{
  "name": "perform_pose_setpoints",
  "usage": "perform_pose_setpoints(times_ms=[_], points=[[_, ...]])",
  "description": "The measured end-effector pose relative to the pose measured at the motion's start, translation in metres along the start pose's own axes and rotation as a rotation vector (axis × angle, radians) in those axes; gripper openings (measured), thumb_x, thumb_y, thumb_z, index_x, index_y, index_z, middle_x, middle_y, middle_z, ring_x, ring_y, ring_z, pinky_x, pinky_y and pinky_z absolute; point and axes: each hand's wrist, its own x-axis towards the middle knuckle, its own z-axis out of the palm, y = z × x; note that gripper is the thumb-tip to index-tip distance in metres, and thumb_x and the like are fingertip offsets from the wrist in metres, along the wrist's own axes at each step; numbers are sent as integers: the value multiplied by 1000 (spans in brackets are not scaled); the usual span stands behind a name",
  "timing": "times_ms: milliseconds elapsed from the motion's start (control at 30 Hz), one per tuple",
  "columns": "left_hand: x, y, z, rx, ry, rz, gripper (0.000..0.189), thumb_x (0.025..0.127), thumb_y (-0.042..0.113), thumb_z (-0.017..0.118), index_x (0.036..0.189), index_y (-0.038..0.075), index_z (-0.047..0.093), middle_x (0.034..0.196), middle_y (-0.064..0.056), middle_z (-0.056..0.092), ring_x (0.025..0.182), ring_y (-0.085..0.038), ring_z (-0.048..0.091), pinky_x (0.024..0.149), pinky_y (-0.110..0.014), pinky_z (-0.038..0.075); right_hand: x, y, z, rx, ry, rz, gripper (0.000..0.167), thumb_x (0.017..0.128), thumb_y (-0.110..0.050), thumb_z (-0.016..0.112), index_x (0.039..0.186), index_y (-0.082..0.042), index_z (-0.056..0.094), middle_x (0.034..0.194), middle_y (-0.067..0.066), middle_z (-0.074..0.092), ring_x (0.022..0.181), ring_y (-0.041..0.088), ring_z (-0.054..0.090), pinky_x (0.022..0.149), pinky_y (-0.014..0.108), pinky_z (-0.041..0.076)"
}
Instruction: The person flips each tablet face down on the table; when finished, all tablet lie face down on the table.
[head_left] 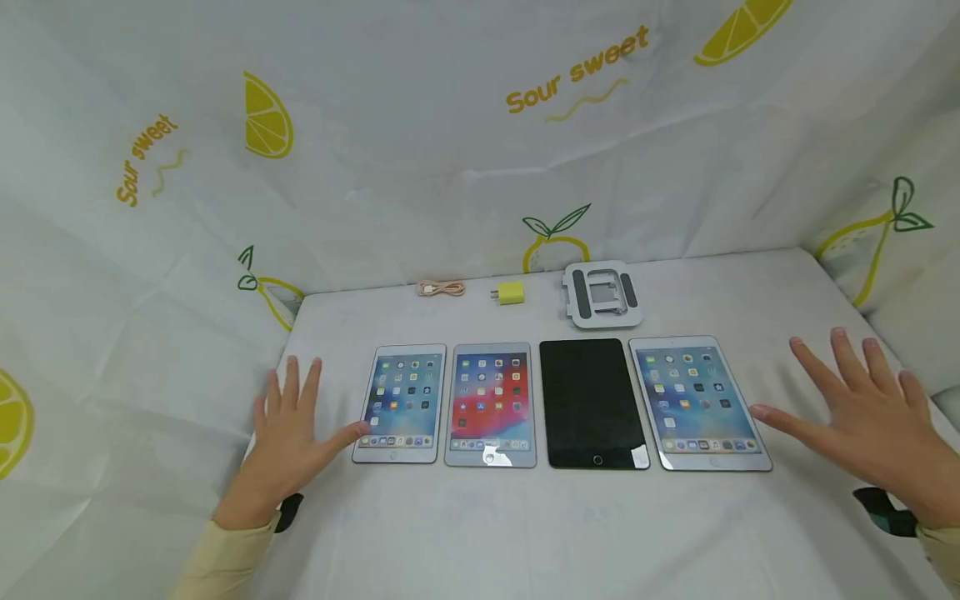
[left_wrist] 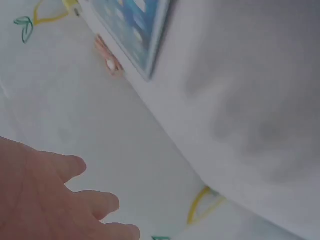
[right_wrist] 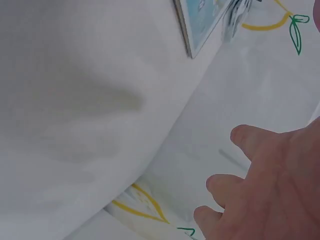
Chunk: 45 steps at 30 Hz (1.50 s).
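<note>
In the head view my left hand (head_left: 287,433) is spread at the table's left side, its thumb tip overlapping the edge of the leftmost white tablet (head_left: 403,400). Fingers fanned out, my right hand (head_left: 870,417) is at the right side, thumb pointing at the rightmost white tablet (head_left: 697,404). Neither hand holds anything. Between those two tablets lie another white tablet (head_left: 491,404) with a red and blue screen and a black tablet (head_left: 592,404) with a dark screen. All lie face up in a row. Both wrist views show outstretched fingers and a tablet corner.
Behind the tablets are a coiled beige cable (head_left: 441,288), a yellow charger plug (head_left: 508,292) and a folded grey-white stand (head_left: 602,294). A white cloth with lemon prints covers the table (head_left: 480,533) and hangs behind it.
</note>
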Motion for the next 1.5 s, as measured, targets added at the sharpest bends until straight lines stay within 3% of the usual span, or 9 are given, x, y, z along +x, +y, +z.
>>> perform_pose_setpoints(times_ms=[167,300,400,500,600,767,900,1067,1500], points=[[20,56,21,-75,-19,123,118,92,78,64,176,22,3,183,-12,-11,168,-49,-10,130,-79,6,8,-14,6,80,-4,-88,119,93,-75,66,174,-10,7,175,36,-6,161,62,-11,121,88,2],[37,115,37,-161,-15,203,109,95,82,55,176,27,7,185,-4,-3,170,-41,5,128,-78,21,14,-29,12,140,-18,-128,115,94,-71,68,173,-8,14,177,34,-3,162,61,-6,119,89,9],[46,162,48,-280,-49,246,100,98,81,50,175,33,9,185,3,3,171,-32,14,129,-72,28,18,-41,12,170,-46,-135,112,95,-70,68,172,-6,19,177,35,1,162,62,-3,115,91,17],[49,209,60,-419,-123,289,93,101,81,43,175,34,11,184,9,9,170,-22,18,133,-60,28,21,-51,13,206,-82,-134,111,95,-69,69,171,-2,23,176,36,5,162,62,2,111,92,22],[50,251,71,-567,-218,336,90,104,79,39,175,28,17,182,8,17,169,-16,21,136,-51,27,24,-57,14,242,-119,-126,112,95,-69,71,169,2,26,175,38,8,160,63,9,112,90,25],[52,305,87,-700,-359,378,79,112,66,31,172,16,29,176,0,37,161,-19,40,132,-44,36,26,-65,16,256,-142,-121,110,96,-68,70,164,10,33,169,45,17,149,71,27,113,86,31],[51,334,98,-703,-446,338,78,112,68,25,170,17,35,172,3,45,158,-17,45,129,-44,41,24,-69,17,247,-149,-109,107,96,-68,70,160,12,38,164,49,24,143,73,33,111,85,35],[49,355,106,-694,-524,273,82,110,72,21,169,18,38,173,7,42,161,-18,41,130,-48,40,21,-70,19,237,-138,-103,105,97,-69,68,156,14,43,160,49,32,141,73,36,111,84,37],[46,373,113,-659,-569,231,83,108,76,17,169,23,38,176,8,36,160,-21,42,128,-47,42,15,-70,21,270,-125,-115,95,100,-63,68,152,15,49,157,49,38,135,71,42,108,82,42]])
